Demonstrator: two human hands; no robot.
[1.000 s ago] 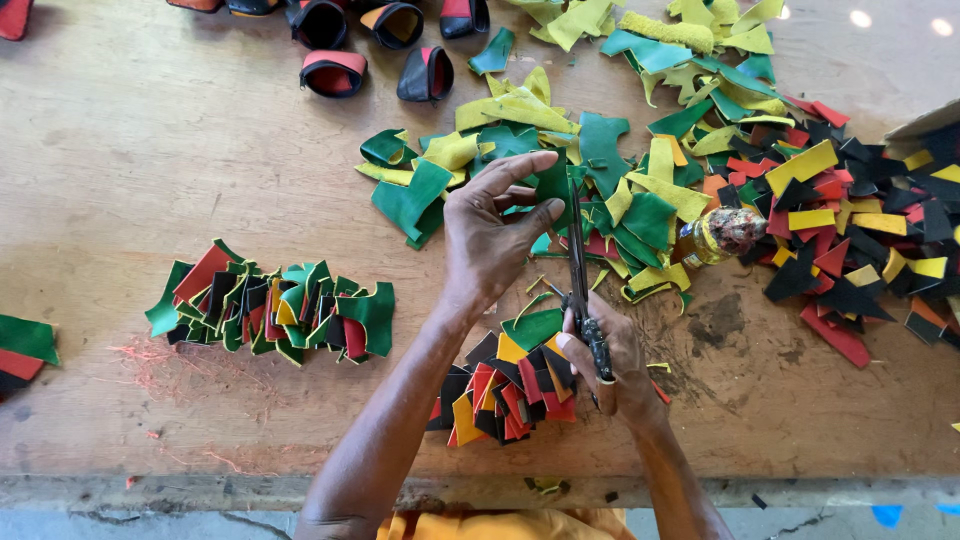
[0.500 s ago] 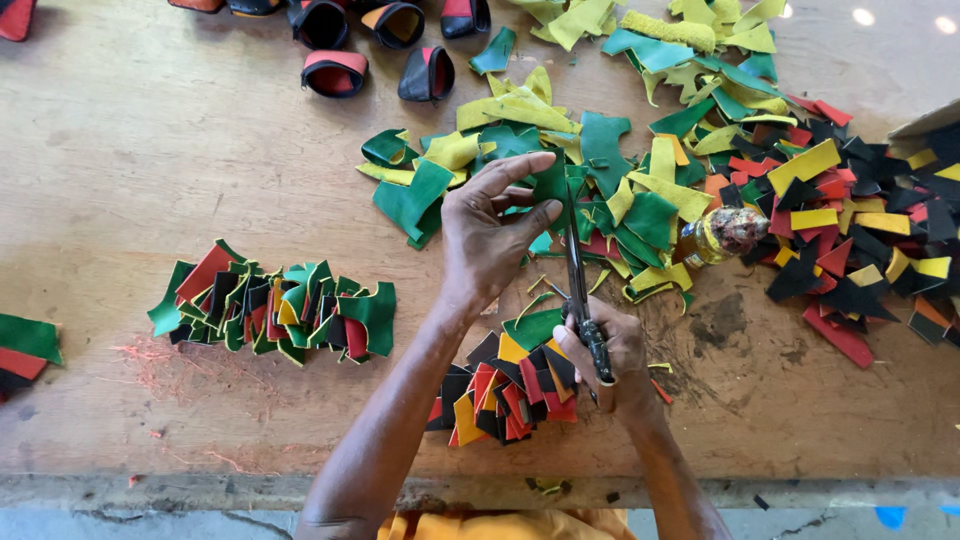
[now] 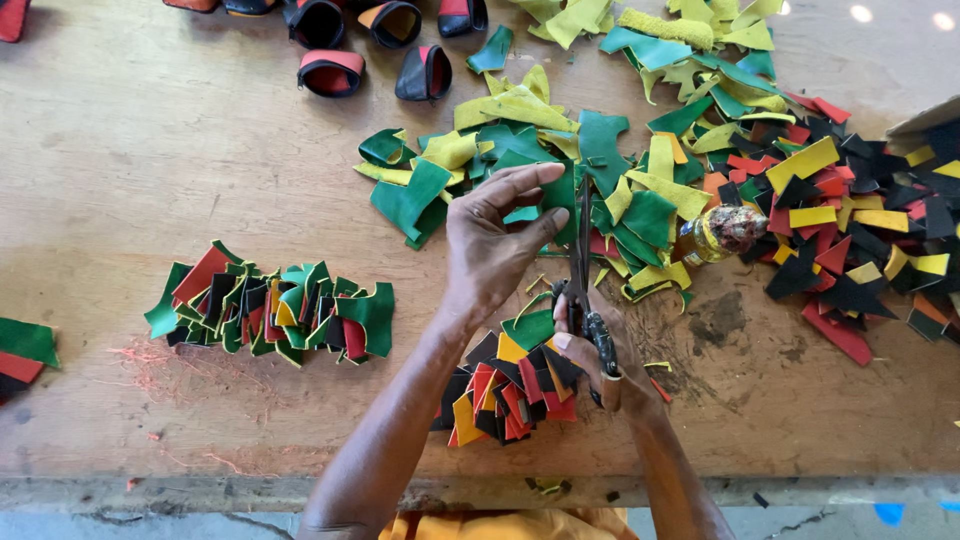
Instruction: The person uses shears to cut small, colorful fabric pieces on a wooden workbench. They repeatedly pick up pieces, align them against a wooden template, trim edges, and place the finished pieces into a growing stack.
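Note:
My right hand (image 3: pixel 600 350) grips the handles of dark scissors (image 3: pixel 582 270), blades pointing away from me. My left hand (image 3: pixel 495 245) pinches a green scrap piece (image 3: pixel 557 195) at the blades, fingers spread. Just below my hands lies a small pile of cut pieces (image 3: pixel 510 390) in red, yellow, black and green. A big heap of green and yellow offcuts (image 3: pixel 560 150) lies beyond the scissors.
A row of sewn multicoloured pieces (image 3: pixel 275 305) lies to the left. A heap of black, red and yellow scraps (image 3: pixel 860 230) fills the right. A small bottle (image 3: pixel 722 232) lies by it. Curved red-and-black strap parts (image 3: pixel 370 50) sit at the top. The wooden table edge (image 3: pixel 200 480) runs near me.
The hands stay in nearly the same spot; the left fingers shift slightly on the green piece at the scissors.

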